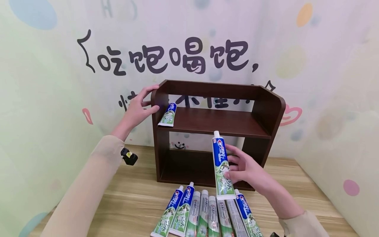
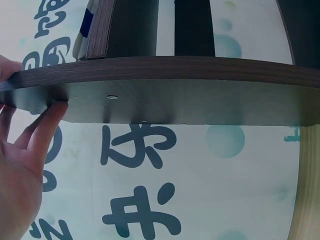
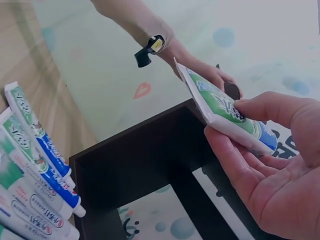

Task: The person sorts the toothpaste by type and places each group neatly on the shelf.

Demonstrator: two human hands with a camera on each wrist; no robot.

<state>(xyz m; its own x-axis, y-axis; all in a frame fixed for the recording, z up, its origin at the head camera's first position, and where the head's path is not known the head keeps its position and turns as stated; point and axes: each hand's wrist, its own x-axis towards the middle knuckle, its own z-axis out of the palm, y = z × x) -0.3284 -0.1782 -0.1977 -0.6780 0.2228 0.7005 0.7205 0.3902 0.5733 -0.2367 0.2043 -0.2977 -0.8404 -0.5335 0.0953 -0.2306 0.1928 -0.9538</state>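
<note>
The right hand [image 1: 247, 169] pinches a blue, white and green toothpaste tube [image 1: 221, 168], thumb across the printed front and fingers behind it. The tube lies to the left of the palm, its white cap pointing up past the fingertips and its flat crimped end reaching down below the thumb. It tilts slightly, in front of the right half of a dark brown shelf unit [image 1: 219, 120] and above the far ends of the tubes on the table.

The left hand [image 1: 138, 108] grips the far-left side panel of the shelf unit, thumb at its near edge and fingers spread along its outer face. Just right of that thumb, a matching tube [image 1: 168, 115] sits at the left end of the upper board, flat end near.

On the wood-grain table [image 1: 133, 197], nearer than the unit, a fanned row of tubes points its caps away: two blue-and-green tubes [image 1: 169, 210] at left, grey-and-green tubes [image 1: 203, 214] between, and another blue-and-green one [image 1: 248, 215] at right.
</note>
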